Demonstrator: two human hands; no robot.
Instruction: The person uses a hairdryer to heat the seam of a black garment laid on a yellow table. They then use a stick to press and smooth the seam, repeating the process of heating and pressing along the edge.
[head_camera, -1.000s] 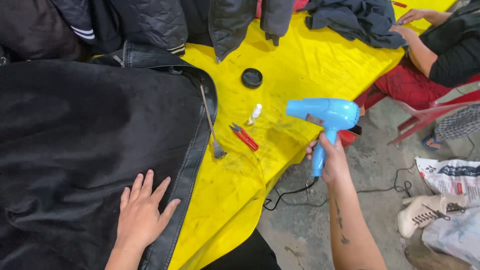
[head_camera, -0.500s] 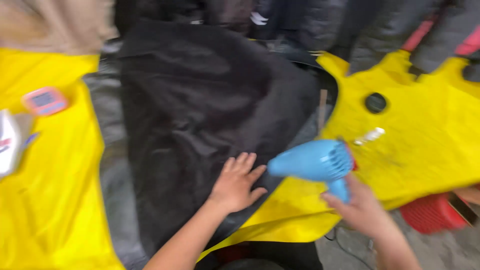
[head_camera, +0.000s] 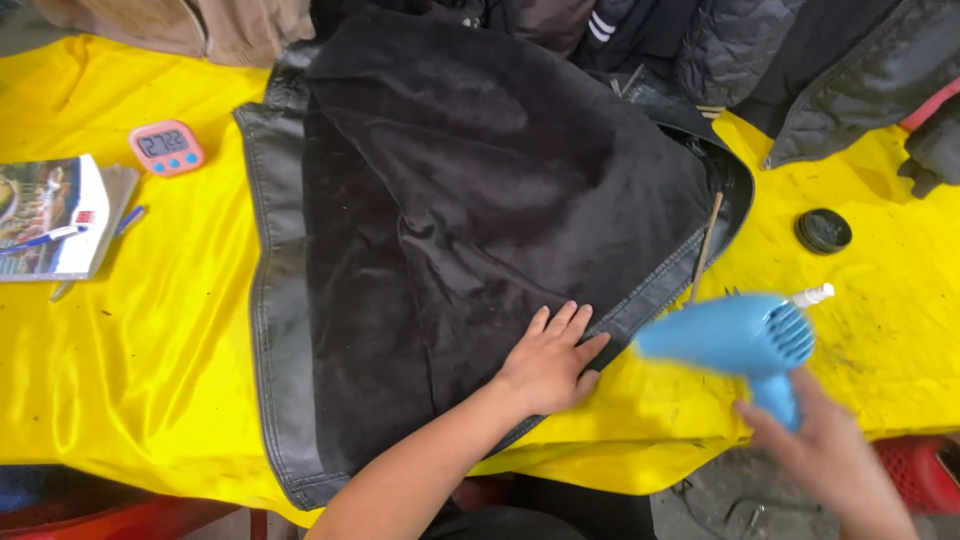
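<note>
A book (head_camera: 55, 215) with a pen (head_camera: 40, 240) on it is lying at the far left of the yellow table (head_camera: 150, 350), and a small pink timer (head_camera: 166, 148) is sitting just beside it. These are lying well apart from the work, so I think they are out of the way on purpose. There is a wide bare patch of yellow cloth between them and the big black jacket (head_camera: 450, 200). The jacket is spreading flat across the middle, inside facing up, and its bottom corner is hanging over the near table edge. The left hand (head_camera: 550, 360) is lying on the jacket near its right edge, fingers wide and flat, holding nothing. It looks like it is pressing the cloth down so it is not sliding or lifting. A thin stick (head_camera: 706, 245) is leaning across the jacket's right edge. Next, the right hand (head_camera: 815, 455) is gripping the handle of a blue dryer (head_camera: 735, 335). The dryer is hanging just above the table near the jacket edge, its mouth pointing left at the jacket and the flat hand. It is blurry. A little white bottle (head_camera: 812, 295) is peeking out just behind it, and a round black tin (head_camera: 823, 231) is sitting farther back. More dark clothes (head_camera: 800, 60) are piling along the far edge. The right side has some open yellow room, but the near edge is close.
</note>
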